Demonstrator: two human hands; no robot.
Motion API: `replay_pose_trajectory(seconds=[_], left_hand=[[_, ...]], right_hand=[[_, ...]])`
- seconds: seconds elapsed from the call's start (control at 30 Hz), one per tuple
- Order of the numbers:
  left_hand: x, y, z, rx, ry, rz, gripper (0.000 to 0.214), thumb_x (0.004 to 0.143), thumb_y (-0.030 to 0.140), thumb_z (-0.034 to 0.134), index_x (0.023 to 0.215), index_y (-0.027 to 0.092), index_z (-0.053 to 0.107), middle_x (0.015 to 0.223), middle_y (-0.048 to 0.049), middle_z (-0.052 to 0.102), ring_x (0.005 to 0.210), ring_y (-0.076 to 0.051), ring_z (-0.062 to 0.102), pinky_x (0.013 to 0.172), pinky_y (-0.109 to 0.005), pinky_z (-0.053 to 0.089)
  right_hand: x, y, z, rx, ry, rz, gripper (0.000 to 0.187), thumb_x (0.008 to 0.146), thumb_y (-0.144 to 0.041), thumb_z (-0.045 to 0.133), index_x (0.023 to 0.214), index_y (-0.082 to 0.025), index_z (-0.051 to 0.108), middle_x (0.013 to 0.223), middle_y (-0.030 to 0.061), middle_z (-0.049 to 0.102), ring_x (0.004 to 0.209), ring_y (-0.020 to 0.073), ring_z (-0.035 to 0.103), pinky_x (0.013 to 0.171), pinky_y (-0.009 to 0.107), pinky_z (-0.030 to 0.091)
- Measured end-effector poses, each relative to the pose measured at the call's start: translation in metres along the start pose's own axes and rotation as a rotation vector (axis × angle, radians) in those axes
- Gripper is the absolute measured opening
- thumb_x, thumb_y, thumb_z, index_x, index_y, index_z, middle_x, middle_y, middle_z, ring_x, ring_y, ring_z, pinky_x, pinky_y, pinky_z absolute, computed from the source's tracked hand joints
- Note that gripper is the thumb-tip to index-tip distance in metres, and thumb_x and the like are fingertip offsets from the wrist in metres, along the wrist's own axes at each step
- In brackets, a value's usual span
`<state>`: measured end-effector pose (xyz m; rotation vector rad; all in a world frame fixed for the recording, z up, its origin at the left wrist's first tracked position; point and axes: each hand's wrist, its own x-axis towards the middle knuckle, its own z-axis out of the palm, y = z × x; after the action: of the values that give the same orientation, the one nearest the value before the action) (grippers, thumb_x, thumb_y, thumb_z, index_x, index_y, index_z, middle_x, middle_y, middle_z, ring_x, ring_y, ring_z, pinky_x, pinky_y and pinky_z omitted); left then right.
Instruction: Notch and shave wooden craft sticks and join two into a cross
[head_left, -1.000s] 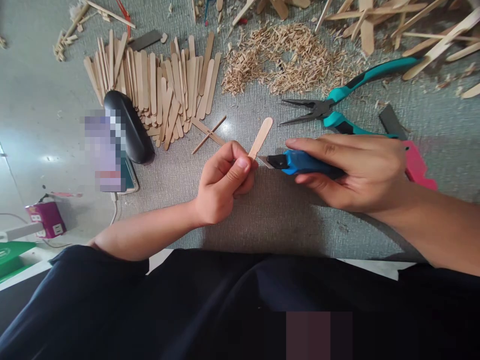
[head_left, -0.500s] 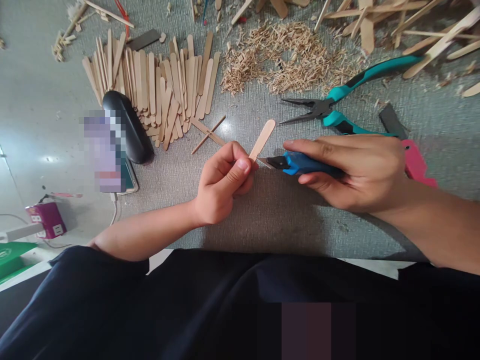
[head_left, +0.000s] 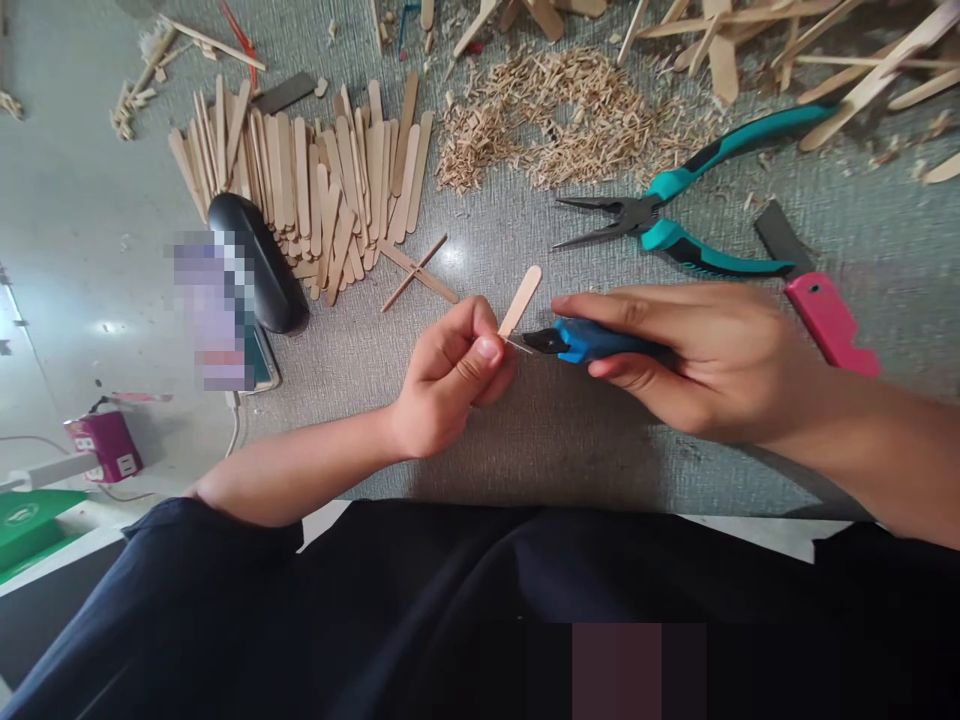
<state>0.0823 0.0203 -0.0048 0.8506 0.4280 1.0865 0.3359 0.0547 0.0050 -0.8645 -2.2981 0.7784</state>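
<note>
My left hand (head_left: 450, 380) pinches the lower end of a flat wooden craft stick (head_left: 520, 299), which points up and to the right above the grey mat (head_left: 525, 440). My right hand (head_left: 697, 350) is wrapped round a blue utility knife (head_left: 592, 340). The knife's short blade touches the stick just above my left thumb.
A heap of craft sticks (head_left: 315, 190) lies at upper left beside a black oval object (head_left: 259, 265) and a phone (head_left: 232, 330). A mound of wood chips (head_left: 570, 115), teal long-nose pliers (head_left: 675, 215), a pink-handled tool (head_left: 825, 320) and loose sticks (head_left: 750, 40) lie beyond my hands.
The stick has sunk a little into my left fingers and shows shorter. The knife blade has moved left, closer to my left thumb. The view has shifted slightly.
</note>
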Motion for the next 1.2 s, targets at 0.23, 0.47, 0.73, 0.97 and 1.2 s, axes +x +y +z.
replay_pose_trajectory(seconds=[0.23, 0.47, 0.73, 0.97, 1.2], left_hand=[[-0.002, -0.006, -0.001, -0.019, 0.024, 0.001, 0.032, 0.117, 0.047, 0.070, 0.104, 0.029, 0.046, 0.060, 0.0157, 0.030, 0.044, -0.006, 0.021, 0.048, -0.019, 0.025], [0.000, -0.005, 0.000, 0.024, 0.037, 0.024, 0.023, 0.122, 0.038, 0.057, 0.104, 0.028, 0.047, 0.059, 0.0149, 0.027, 0.046, -0.008, 0.020, 0.051, -0.022, 0.026], [0.005, 0.004, 0.003, 0.063, 0.199, -0.039, 0.033, 0.118, 0.042, 0.069, 0.095, 0.024, 0.054, 0.064, 0.0090, 0.054, 0.053, -0.005, 0.045, 0.057, -0.019, 0.037], [0.006, -0.003, -0.008, 0.123, 0.307, -0.008, 0.028, 0.104, 0.045, 0.091, 0.094, 0.022, 0.076, 0.078, 0.0035, 0.069, 0.066, -0.006, 0.062, 0.064, -0.019, 0.050], [0.013, 0.003, -0.008, 0.123, 0.369, -0.017, 0.035, 0.093, 0.050, 0.101, 0.098, 0.022, 0.080, 0.074, 0.0049, 0.069, 0.058, -0.004, 0.057, 0.055, -0.017, 0.046]], right_hand=[[-0.001, -0.009, 0.004, -0.062, 0.056, 0.028, 0.052, 0.119, -0.040, 0.060, 0.171, -0.041, 0.062, 0.105, 0.0027, 0.083, 0.083, 0.0255, 0.080, 0.070, 0.039, 0.063], [-0.001, 0.008, 0.014, -0.330, 0.258, -0.136, 0.044, 0.114, -0.042, 0.076, 0.155, -0.024, 0.073, 0.099, 0.0036, 0.076, 0.076, 0.0194, 0.068, 0.070, 0.034, 0.056], [0.000, 0.014, 0.014, -0.369, 0.331, -0.166, 0.045, 0.111, -0.047, 0.081, 0.147, -0.021, 0.078, 0.097, 0.0059, 0.078, 0.076, 0.0205, 0.066, 0.068, 0.035, 0.052], [0.001, 0.011, 0.012, -0.331, 0.306, -0.120, 0.045, 0.112, -0.052, 0.078, 0.141, -0.018, 0.080, 0.095, 0.0057, 0.077, 0.072, 0.0171, 0.068, 0.066, 0.029, 0.056], [0.003, 0.013, 0.008, -0.315, 0.296, -0.132, 0.041, 0.113, -0.047, 0.079, 0.139, -0.016, 0.081, 0.098, 0.0070, 0.080, 0.073, 0.0162, 0.071, 0.067, 0.027, 0.058]])
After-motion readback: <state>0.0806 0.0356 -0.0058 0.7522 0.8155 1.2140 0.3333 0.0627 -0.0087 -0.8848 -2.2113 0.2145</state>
